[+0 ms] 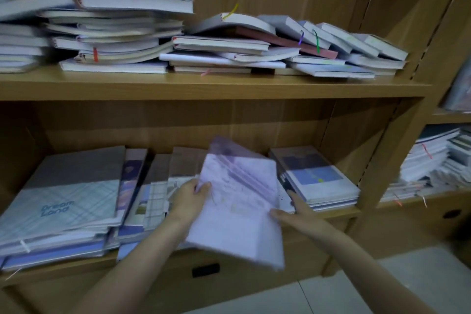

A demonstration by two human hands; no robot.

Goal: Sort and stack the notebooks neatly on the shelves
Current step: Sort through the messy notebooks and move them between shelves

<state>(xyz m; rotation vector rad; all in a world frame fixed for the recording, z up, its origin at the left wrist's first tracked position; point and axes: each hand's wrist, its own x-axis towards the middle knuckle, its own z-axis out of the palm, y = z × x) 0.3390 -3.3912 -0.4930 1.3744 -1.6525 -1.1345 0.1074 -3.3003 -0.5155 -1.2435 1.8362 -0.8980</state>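
Item: lilac notebook (239,201), held in both my hands in front of the lower shelf (339,213), tilted, its far corner raised toward the shelf back and its near corner hanging out past the shelf edge. Grip: my left hand (190,195) pinches the left edge, thumb curled onto the cover; my right hand (293,209) supports the right edge with fingers stretched along it, and whether any finger curls underneath I cannot tell, as the picture is blurred there. Handling, by my judgement: light, thin, soft-covered, likely to bend if held by one corner; the cover looks smooth and may slide against others. Best hold: both long edges near the middle, flat, thumbs on top. Just right of my right hand: a small squared stack (321,178), dark cover uppermost. Left of my left hand: leaning, overlapping notebooks (150,186), then a large checked notebook (66,191) on an uneven pile. Above the grip: the upper shelf (204,88) carries slumped, crooked piles (178,41) with coloured ribbon markers. Sorting here appears well short of finished.
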